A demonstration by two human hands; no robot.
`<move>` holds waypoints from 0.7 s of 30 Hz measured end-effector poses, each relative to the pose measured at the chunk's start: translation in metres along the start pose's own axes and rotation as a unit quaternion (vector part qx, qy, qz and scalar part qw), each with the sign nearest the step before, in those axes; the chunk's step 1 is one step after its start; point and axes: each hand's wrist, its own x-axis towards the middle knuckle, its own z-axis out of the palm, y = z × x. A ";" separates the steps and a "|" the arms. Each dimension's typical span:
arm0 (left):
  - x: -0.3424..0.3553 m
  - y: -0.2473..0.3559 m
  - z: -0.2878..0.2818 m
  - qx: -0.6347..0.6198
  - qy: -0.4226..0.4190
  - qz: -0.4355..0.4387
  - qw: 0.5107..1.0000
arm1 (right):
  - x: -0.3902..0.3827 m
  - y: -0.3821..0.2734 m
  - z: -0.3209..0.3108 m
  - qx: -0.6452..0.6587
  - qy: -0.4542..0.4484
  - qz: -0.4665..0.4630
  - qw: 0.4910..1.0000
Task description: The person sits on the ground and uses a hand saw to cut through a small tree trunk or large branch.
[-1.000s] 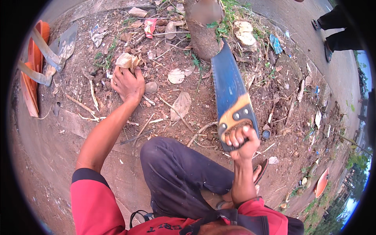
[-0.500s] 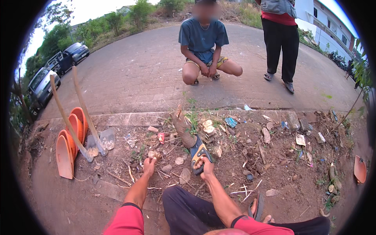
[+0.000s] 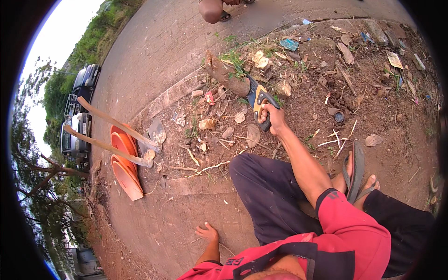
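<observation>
My right hand (image 3: 274,117) is wrapped round the black and yellow handle of a hand saw (image 3: 260,97). The saw's dark blade runs up against the near end of a thick brown stump (image 3: 227,78), which leans out of the soil; grass partly covers the blade's far end. Low in the picture, my left hand (image 3: 208,232) rests by the bare ground with its fingers spread and nothing in them. A tan wood chunk (image 3: 207,123) lies among twigs to the left of the saw.
Orange basins (image 3: 126,175) stand at the left beside two wooden-handled hoes (image 3: 109,148). A concrete kerb (image 3: 170,96) borders the paved road. Pale wood chips (image 3: 260,59) and litter lie beyond the stump. A squatting person's knee (image 3: 211,10) shows at the top.
My left hand has let go of the tan wood chunk and come back to the ground near my body. The view has tilted down and turned left. My right hand still holds the saw.
</observation>
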 end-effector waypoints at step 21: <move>0.114 -0.091 0.039 0.149 -0.027 -0.256 0.955 | -0.246 0.013 -0.012 -0.252 0.074 0.118 0.958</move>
